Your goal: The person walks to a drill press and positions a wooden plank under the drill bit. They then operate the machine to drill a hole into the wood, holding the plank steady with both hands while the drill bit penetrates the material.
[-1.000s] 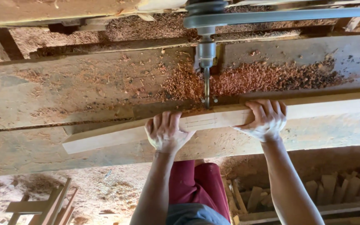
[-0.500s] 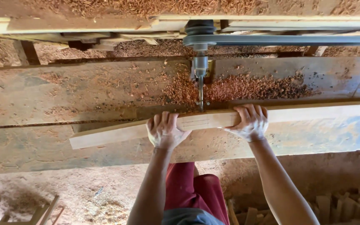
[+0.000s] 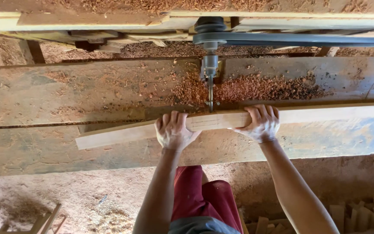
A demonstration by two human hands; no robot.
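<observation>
Both grips are closed over one pale board (image 3: pixel 239 121): the left hand (image 3: pixel 172 131) curls its fingers over the far edge near the board's middle, and the right hand (image 3: pixel 261 123) does the same just at its 3 o'clock. The board lies flat on the worktop (image 3: pixel 66 104), running from 8 o'clock to 3 o'clock and out of view on the right. Faint pencil lines show on its top face between the two hands.

At 12 o'clock of the board, between the hands, a thin drill bit (image 3: pixel 211 93) points toward its far edge; its tip looks to meet the wood, though I cannot tell whether it has entered. The bit hangs from a metal spindle (image 3: pixel 210 65) with a dark pulley (image 3: pixel 210 26) on top, and a belt (image 3: pixel 308 40) runs off from it toward 3 o'clock.

Reddish shavings (image 3: pixel 260 86) are heaped on the worktop around the bit, mostly at its 3 o'clock. A pale beam (image 3: pixel 87 19) crosses the top of the view. At 5 o'clock of the hands, small wood blocks (image 3: pixel 360 214) are piled on the floor; wooden slats (image 3: pixel 44 221) lie at 7 o'clock.
</observation>
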